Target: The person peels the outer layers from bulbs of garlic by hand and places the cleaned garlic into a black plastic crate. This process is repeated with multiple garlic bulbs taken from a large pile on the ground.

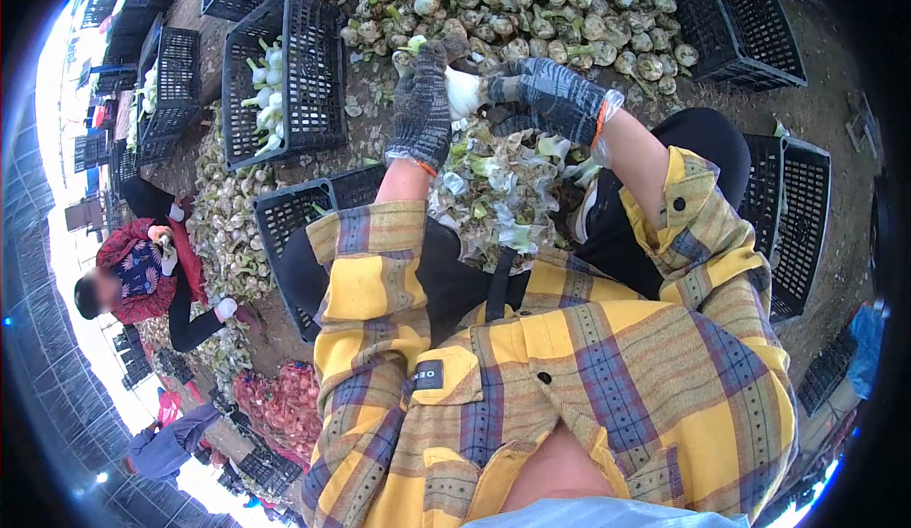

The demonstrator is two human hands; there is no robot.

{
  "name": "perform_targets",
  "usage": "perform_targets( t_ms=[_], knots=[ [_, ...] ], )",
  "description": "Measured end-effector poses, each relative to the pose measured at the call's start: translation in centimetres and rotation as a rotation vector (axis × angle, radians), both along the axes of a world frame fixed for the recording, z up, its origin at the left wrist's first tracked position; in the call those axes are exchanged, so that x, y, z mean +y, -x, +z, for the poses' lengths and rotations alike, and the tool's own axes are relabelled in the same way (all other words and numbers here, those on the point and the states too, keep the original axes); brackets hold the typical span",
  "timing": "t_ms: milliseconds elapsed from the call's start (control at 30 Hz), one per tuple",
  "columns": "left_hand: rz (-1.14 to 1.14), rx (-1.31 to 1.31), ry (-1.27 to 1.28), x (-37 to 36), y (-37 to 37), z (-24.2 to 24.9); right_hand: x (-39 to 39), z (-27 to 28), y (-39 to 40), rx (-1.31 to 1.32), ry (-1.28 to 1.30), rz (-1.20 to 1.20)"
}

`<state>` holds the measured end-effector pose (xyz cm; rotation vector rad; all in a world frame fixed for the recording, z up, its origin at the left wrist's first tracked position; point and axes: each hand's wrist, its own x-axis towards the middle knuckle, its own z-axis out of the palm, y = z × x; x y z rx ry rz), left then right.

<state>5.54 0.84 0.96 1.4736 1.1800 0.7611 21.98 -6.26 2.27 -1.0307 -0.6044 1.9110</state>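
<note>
Between my gloved hands is a white, peeled, onion-like bulb (463,93). My left hand (422,101), in a dark grey knit glove, is closed around its left side, and a bit of green stem shows above the fingers. My right hand (560,101), in a matching glove, has its fingertips closed at the bulb's right end; whether they also hold a small tool is hidden. A heap of unpeeled bulbs (569,16) lies just beyond my hands. Below them, between my legs, is a pile of peeled skins and leaf scraps (498,182).
A black crate with peeled bulbs (323,82) stands at left. Other black crates are near my left knee (346,186), at right (807,234) and upper right (745,20). A person in red (147,277) sits at left by more bulbs. Red net bags (280,405) lie lower left.
</note>
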Motion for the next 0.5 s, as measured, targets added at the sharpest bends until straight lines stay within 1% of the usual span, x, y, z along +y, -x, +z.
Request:
perform_targets(
  t_ms=[33,67,133,167,233,267,300,367,400,433,500],
  knots=[
    [0.03,-0.054,0.103,0.0,-0.1,0.1,0.1,-0.3,0.1,-0.064,-0.023,0.003],
    [0.03,-0.053,0.103,-0.1,-0.2,0.0,0.0,-0.5,0.2,-0.063,-0.022,0.003],
    [0.015,-0.014,0.148,-0.3,-0.6,0.0,0.1,-0.5,0.5,-0.31,-0.125,-0.053],
    [0.014,-0.013,0.148,-0.5,-0.7,0.0,0.1,-0.4,0.4,-0.31,-0.126,-0.054],
    [0.105,0.067,0.117,-1.2,-0.9,0.4,0.1,0.4,0.3,-0.57,-0.168,0.011],
    [0.13,0.108,0.111,-1.0,-0.8,0.2,0.3,-0.6,0.4,-0.44,-0.112,-0.089],
    [0.129,0.108,0.11,-1.1,-1.0,0.9,0.5,-1.0,0.2,-0.44,-0.113,-0.09],
    [0.177,0.134,0.168,-1.4,-1.4,2.3,0.9,-1.7,-0.3,-0.429,0.048,-0.272],
    [0.152,0.072,0.261,-1.2,-1.4,2.4,0.9,-1.7,-0.3,-0.298,0.02,-0.332],
    [0.151,0.072,0.26,-0.9,-1.2,1.8,0.8,-1.6,-0.3,-0.298,0.02,-0.333],
    [0.141,-0.096,0.239,-0.7,-0.8,0.7,0.5,-0.8,-0.2,-0.002,0.122,-0.306]
  ],
)
